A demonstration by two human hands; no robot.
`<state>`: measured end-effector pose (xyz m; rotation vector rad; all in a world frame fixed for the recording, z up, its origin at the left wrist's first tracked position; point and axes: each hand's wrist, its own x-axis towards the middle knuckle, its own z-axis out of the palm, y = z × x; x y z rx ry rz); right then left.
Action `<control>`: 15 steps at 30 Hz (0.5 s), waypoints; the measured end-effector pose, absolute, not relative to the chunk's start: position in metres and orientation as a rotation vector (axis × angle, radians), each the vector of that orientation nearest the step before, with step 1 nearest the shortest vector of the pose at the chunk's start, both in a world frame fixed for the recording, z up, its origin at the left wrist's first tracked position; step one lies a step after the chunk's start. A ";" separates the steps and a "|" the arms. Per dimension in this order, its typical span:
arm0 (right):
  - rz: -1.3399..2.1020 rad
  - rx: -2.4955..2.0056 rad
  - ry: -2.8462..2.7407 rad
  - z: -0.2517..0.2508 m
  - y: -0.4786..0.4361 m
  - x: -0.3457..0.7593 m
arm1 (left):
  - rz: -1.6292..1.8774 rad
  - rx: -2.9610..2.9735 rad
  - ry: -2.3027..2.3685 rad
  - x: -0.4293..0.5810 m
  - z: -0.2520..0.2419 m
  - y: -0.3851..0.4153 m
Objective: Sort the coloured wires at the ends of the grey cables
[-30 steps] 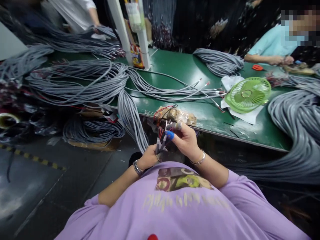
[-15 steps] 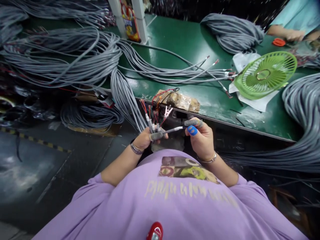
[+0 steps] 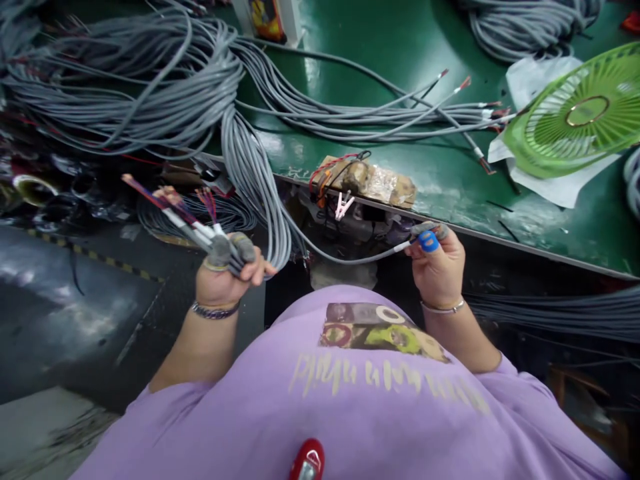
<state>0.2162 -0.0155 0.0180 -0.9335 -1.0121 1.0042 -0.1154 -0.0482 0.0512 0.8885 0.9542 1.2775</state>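
Green bench [image 3: 380, 40]; left hand [image 3: 223, 277] clutches cable ends [image 3: 193, 230]; right hand's [image 3: 439, 267] cable [image 3: 350, 257] tip hidden.

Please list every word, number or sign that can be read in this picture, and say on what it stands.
Nothing can be read with certainty.
Purple shirt: pale lettering under a picture, blurred, unreadable.
Green table edge: faint white marks, too small.
Colourful card at the top: blurred print.
Grey cable in the right hand, cable ends in the left hand: no print visible.
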 end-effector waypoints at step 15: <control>1.723 -1.063 -1.118 -0.006 0.005 0.134 | 1.319 0.894 1.176 -0.032 0.010 -0.027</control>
